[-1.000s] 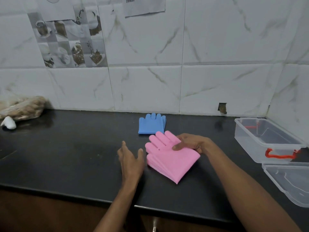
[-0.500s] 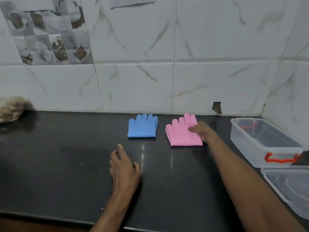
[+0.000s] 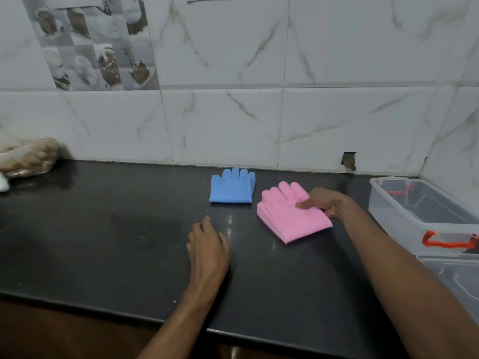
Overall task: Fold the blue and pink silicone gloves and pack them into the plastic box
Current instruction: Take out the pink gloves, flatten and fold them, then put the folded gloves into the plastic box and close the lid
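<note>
Right hand [image 3: 328, 204] fingers pinch the folded pink gloves [image 3: 291, 217]; left hand [image 3: 207, 244] flat, empty. Judged light, floppy, grippy: hold the stacked layers together.

1. The blue gloves [image 3: 231, 188] are showing a plain sky blue, with no pattern.
2. The pink gloves [image 3: 291, 216] are showing a plain light pink.
3. The counter [image 3: 103, 229] is showing glossy black, with small pale reflections.
4. The box [image 3: 425, 211] is showing clear plastic, with a red-orange handle [image 3: 445, 241] at its near end.
5. The lid [image 3: 458, 281] is showing clear too.
6. The wall tiles [image 3: 337, 60] are showing white with thin beige-grey marble veins.
7. One tile [image 3: 96, 45] is showing a grey and white check with brown food pictures.
8. The bag [image 3: 28, 156] is showing pale tan and brown.
</note>
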Available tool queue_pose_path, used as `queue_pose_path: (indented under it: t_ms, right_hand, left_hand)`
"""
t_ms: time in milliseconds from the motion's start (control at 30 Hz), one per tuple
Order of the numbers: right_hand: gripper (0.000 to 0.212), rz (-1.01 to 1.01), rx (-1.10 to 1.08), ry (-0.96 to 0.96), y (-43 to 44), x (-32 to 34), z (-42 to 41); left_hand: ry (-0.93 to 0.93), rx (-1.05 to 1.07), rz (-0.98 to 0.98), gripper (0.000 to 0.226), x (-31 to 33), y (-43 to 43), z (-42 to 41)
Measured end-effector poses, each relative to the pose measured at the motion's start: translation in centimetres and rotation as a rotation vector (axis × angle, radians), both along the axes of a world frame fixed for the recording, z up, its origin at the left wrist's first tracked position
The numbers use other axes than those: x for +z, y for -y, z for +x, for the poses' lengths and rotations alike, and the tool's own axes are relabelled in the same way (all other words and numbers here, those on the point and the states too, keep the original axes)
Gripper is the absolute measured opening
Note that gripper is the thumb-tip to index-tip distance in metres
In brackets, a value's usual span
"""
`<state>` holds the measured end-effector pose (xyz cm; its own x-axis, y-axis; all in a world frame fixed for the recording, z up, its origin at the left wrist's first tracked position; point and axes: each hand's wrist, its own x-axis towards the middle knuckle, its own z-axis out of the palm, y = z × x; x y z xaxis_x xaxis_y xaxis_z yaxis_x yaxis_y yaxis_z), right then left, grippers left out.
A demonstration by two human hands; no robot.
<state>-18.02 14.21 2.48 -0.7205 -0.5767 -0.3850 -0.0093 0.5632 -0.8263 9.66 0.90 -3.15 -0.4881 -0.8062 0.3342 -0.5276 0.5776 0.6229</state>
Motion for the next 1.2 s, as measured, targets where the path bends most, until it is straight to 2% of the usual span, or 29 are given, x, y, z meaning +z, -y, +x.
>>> queue_pose_path:
  t_ms: [33,67,133,200,300,433,500,600,667,733,767,800,867,933,1033,1100,1200]
  right_hand:
    - [0.046,-0.004,0.061,0.039,0.5,-0.2,1.4]
    - [0.045,-0.021,0.109,0.08,1.2,-0.3,2.8]
    - [0.041,-0.057,0.146,0.136,3.0,-0.5,6.2]
    - [0.038,-0.1,0.116,0.155,4.9,-0.8,9.7]
    - [0.05,-0.239,-0.036,0.232,7.3,-1.8,13.9]
    - [0.045,-0.409,-0.177,0.323,9.7,-2.5,17.3]
    - [0.042,-0.413,-0.187,0.326,10.2,-2.5,18.3]
    - [0.041,-0.397,-0.141,0.304,10.2,-2.1,18.8]
    - [0.044,-0.324,-0.083,0.235,9.8,-1.7,18.6]
    - [0.051,-0.242,-0.013,0.097,8.4,-0.9,17.9]
    - [0.052,-0.177,0.006,-0.05,7.4,-0.4,17.3]
    - [0.053,-0.086,0.009,-0.247,6.2,0.2,16.4]
    - [0.053,0.085,-0.032,-0.629,2.9,1.5,14.2]
    - [0.045,0.225,-0.145,-0.884,-1.1,2.8,11.8]
    - [0.037,0.628,-0.415,-1.189,-7.5,3.7,8.0]
    - [0.037,0.757,-0.515,-1.156,-10.6,3.8,6.0]
    - [0.025,0.659,-0.436,-0.986,-12.7,3.0,4.5]
  left_hand:
    - [-0.081,0.004,-0.008,0.027,0.1,0.0,0.3]
    - [-0.165,0.012,0.021,0.025,0.3,-0.1,0.4]
    - [-0.236,0.072,0.097,0.051,0.8,-0.1,0.9]
    - [-0.214,0.137,0.174,0.063,1.1,0.1,1.3]
    - [-0.124,0.199,0.304,0.062,1.6,2.3,1.9]
    - [0.209,0.172,0.35,0.058,2.8,5.9,2.7]
    - [0.26,0.162,0.331,0.05,2.9,5.9,2.6]
    - [0.253,0.238,0.222,0.05,1.9,4.5,1.9]
    - [0.159,0.224,0.003,0.05,1.3,3.5,1.9]
    - [-0.016,-0.016,-0.309,0.043,1.3,2.8,1.9]
    - [-0.049,-0.177,-0.421,0.039,1.1,2.5,1.8]
    - [-0.012,-0.325,-0.463,0.039,1.1,2.1,1.7]
    - [0.201,-0.52,-0.413,0.054,0.8,1.3,1.5]
    - [0.361,-0.547,-0.383,0.062,0.1,1.5,1.3]
    - [0.454,-0.528,-0.361,0.068,-0.3,1.8,0.9]
    - [0.475,-0.506,-0.33,0.071,-0.3,1.8,0.7]
    - [0.483,-0.483,-0.29,0.075,-0.6,1.7,0.8]
